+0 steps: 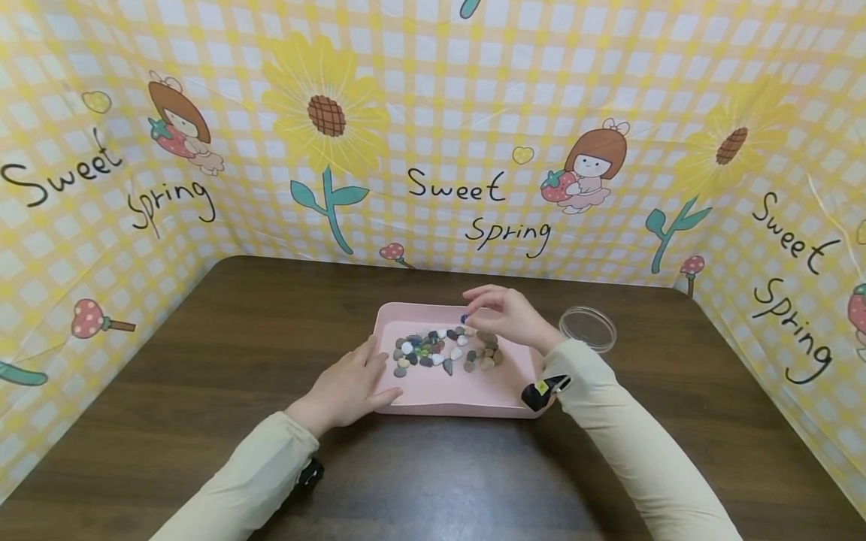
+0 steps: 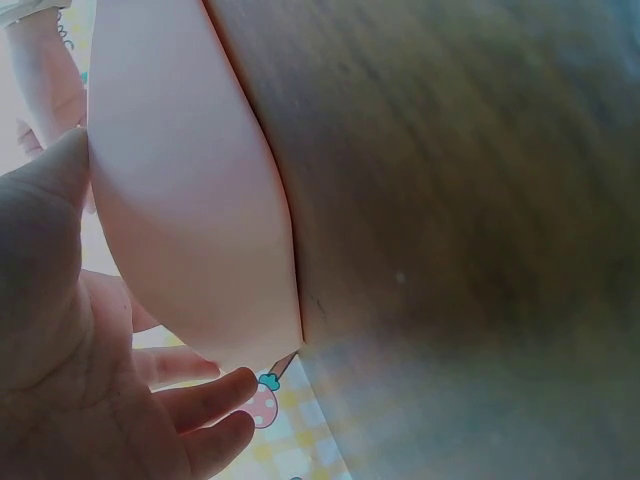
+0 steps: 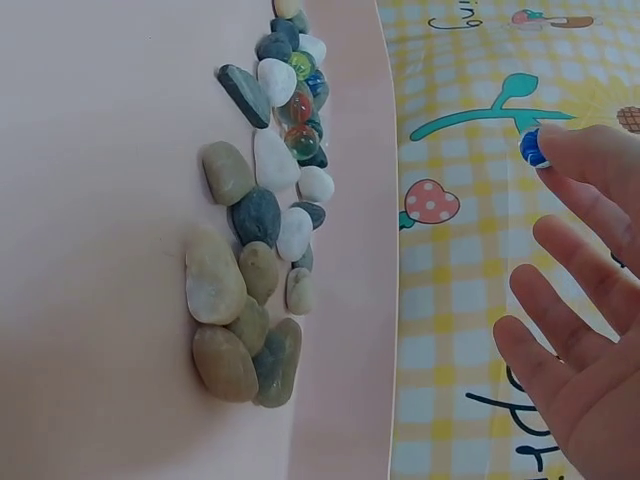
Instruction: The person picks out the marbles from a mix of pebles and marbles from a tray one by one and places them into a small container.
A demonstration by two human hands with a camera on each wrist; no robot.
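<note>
Marble clear of tray rim

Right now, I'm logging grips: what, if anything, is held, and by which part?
A blue marble, pinched by its sides in the right hand; the left hand only touches the pink tray.

- The left arm, in a pale sleeve, slanted in from the near left of the tray.
- The left hand rested at the tray's left side, fingers spread, thumb touching the rim.
- The right arm slanted in from the tray's near right.
- The right hand was raised over the tray's far part, thumb and forefinger pinching.
</note>
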